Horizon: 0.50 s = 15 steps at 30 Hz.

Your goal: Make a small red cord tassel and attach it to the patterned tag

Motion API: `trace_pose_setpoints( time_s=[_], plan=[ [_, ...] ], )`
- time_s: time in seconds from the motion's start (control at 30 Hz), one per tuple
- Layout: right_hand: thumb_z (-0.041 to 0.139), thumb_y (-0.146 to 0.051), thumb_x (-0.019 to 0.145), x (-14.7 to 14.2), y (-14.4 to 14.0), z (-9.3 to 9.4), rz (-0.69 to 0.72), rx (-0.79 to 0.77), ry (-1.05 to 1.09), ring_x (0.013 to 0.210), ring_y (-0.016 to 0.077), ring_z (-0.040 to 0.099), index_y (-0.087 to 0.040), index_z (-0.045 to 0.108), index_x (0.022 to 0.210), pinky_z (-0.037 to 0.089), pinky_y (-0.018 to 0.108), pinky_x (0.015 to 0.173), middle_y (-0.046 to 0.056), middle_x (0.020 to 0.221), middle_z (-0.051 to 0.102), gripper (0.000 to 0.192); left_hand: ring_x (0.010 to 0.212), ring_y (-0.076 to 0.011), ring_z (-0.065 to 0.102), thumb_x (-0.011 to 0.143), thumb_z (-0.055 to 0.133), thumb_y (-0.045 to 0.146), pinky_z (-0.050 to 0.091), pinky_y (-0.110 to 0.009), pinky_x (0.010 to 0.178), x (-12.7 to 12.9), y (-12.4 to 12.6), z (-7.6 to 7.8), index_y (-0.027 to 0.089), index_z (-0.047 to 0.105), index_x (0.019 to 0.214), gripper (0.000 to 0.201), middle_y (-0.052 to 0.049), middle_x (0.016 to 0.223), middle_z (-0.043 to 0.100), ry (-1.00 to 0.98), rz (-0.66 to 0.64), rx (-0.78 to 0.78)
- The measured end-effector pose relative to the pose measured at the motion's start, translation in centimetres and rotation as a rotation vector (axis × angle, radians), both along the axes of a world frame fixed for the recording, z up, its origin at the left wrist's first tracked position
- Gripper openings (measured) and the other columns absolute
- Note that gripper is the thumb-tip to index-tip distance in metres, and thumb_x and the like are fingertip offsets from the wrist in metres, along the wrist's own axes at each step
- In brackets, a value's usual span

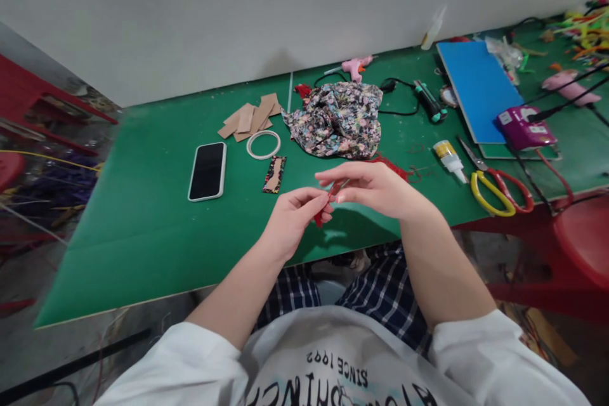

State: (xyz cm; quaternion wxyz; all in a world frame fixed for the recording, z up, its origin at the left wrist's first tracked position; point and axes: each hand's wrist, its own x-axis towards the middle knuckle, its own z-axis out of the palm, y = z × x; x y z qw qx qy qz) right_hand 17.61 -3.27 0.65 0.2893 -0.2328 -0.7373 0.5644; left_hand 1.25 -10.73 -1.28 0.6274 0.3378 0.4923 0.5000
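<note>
Near the table's front edge, my left hand (302, 219) pinches a small bundle of red thread (319, 219) between thumb and fingertips, and part of the bundle hangs below. My right hand (373, 189) reaches over from the right, index finger extended and thumb close to the left fingertips. A reddish strand passes between its fingers, partly hidden by them. Behind my right wrist lies a heap of loose red thread (392, 168). A small piece of card edged with floral fabric (275, 175) lies beyond my left hand, beside a white tape ring (263, 144).
Crumpled floral fabric (340, 119) lies at the middle back, with brown card strips (252, 117) to its left. A phone (208, 171) rests left. Scissors (499, 187), a glue bottle (450, 160), a utility knife (429, 101) and a blue board (476, 89) lie right; a pink glue gun (354, 68) lies behind.
</note>
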Motion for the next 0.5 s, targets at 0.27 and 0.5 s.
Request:
trace_pose_setpoints(
  time_s=[0.27,0.5],
  plan=[
    [0.064,-0.024,0.072,-0.51,0.06,0.01,-0.149,0.034,-0.106,0.065,0.0122,0.062,-0.018,0.07,0.073,0.049,0.023,0.061,0.0,0.069,0.068,0.008,0.053,-0.0074,0.057,0.069,0.071,0.035,0.046,-0.018,0.052,-0.12,-0.24,-0.22,0.014,0.068,0.079,0.024,-0.002,0.065,0.066,-0.117,-0.007,-0.074],
    [0.061,-0.024,0.075,-0.23,0.07,0.01,-0.186,0.222,-0.197,0.064,0.0111,0.059,-0.018,0.069,0.073,0.044,0.022,0.058,0.0,0.07,0.066,0.01,0.055,-0.0082,0.058,0.075,0.063,0.044,0.048,-0.018,0.054,-0.25,-0.79,-1.03,0.011,0.068,0.085,0.036,-0.006,0.067,0.065,-0.224,-0.053,-0.156]
  ],
)
